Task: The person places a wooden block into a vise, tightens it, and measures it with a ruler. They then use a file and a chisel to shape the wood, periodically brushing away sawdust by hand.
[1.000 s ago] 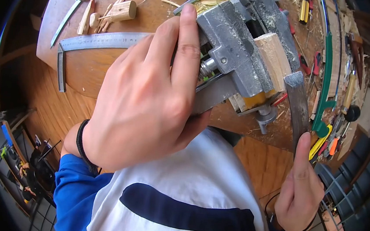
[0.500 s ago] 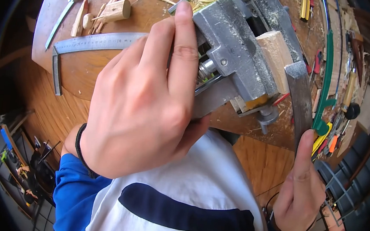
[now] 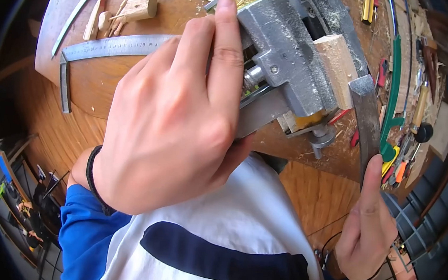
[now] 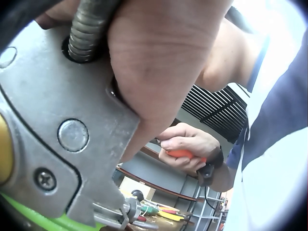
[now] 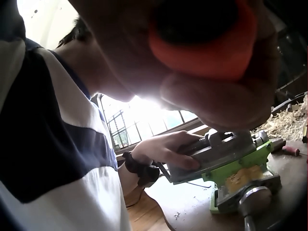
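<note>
My left hand (image 3: 170, 119) grips the screw end of a grey bench vise (image 3: 274, 48), fingers over its top and thumb down its near side. In the right wrist view that thumb lies along the vise body. A pale wood block (image 3: 335, 70) stands clamped between the jaws, its end sticking out toward the right. My right hand (image 3: 368, 227) holds a flat metal file (image 3: 366, 126) by its orange handle (image 5: 207, 53), index finger stretched along the blade. The file's dusty tip overlaps the block's near right edge in the head view.
A combination-square-like steel ruler (image 3: 109, 46), a cut wood piece (image 3: 139, 9) and thin sticks lie on the wooden table (image 3: 87, 88) to the left. Right of the vise are a green-framed saw (image 3: 393, 91), a yellow cutter (image 3: 390, 160) and several hand tools. Shavings are scattered about.
The file tip has slid slightly forward along the block's edge, then a little back. My left hand keeps its hold on the vise. The head view has shifted slightly.
</note>
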